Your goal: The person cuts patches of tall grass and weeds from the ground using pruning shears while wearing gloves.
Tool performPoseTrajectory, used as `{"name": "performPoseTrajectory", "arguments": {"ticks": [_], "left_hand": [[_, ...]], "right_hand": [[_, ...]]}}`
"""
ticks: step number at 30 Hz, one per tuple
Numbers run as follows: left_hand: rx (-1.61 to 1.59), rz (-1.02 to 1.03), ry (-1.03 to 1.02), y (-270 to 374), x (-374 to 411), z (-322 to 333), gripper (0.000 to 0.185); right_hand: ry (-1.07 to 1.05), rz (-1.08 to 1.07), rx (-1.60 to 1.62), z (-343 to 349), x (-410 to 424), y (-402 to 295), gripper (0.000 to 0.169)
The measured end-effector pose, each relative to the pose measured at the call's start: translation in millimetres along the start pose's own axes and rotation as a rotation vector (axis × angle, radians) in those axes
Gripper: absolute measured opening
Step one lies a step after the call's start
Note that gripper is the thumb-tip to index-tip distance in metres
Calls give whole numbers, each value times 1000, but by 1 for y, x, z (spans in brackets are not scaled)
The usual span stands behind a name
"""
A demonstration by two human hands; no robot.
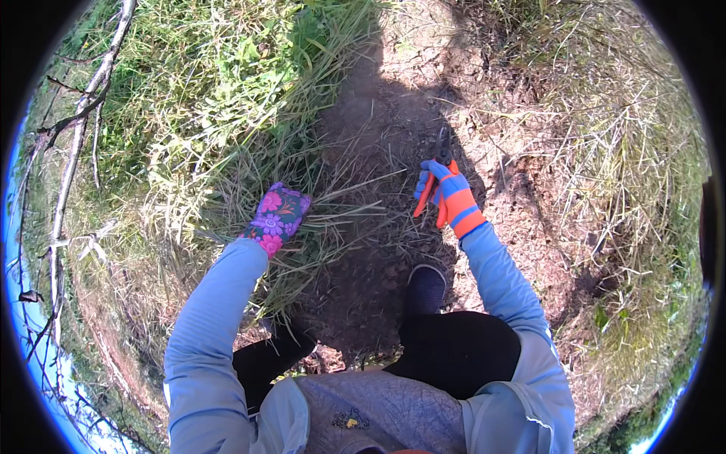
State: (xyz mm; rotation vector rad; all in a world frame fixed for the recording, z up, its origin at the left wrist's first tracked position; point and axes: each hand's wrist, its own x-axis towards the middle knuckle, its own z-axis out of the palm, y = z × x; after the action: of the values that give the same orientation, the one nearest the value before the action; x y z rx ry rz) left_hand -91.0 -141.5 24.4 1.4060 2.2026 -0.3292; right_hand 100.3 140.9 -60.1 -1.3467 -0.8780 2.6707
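My left hand (279, 217), in a purple and pink floral glove, is closed around a bunch of long cut grass (334, 211); stalks stick out to its right and hang below it. My right hand (448, 193), in a blue and orange striped glove, holds pruning shears (442, 150) by their orange handles, with the dark blades pointing away from me. Between the two hands lies shaded bare soil strewn with dry stalks.
Thick green and dry grass (227, 91) covers the ground at the left. A thin bare tree branch (79, 130) rises at the far left. Dry grass (612, 142) lines the right side. My dark shoe (426, 286) stands on the soil path (420, 51).
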Motion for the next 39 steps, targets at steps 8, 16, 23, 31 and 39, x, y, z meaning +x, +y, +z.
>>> {"name": "performPoseTrajectory", "arguments": {"ticks": [8,16,23,31,39], "left_hand": [[-10,-67,152,-61,-135,58,22],[-70,-610,-234,-122,-298,47,29],[-81,-14,12,-29,-214,-23,34],[-194,58,109,48,-122,-69,45],[-257,17,190,70,-33,2,51]], "right_hand": [[-121,97,-189,4,-5,4,22],[-271,234,-617,17,31,-11,27],[-362,337,-674,56,68,-31,29],[-263,214,-735,61,84,-40,33],[-192,-7,-1083,78,80,-44,41]]}}
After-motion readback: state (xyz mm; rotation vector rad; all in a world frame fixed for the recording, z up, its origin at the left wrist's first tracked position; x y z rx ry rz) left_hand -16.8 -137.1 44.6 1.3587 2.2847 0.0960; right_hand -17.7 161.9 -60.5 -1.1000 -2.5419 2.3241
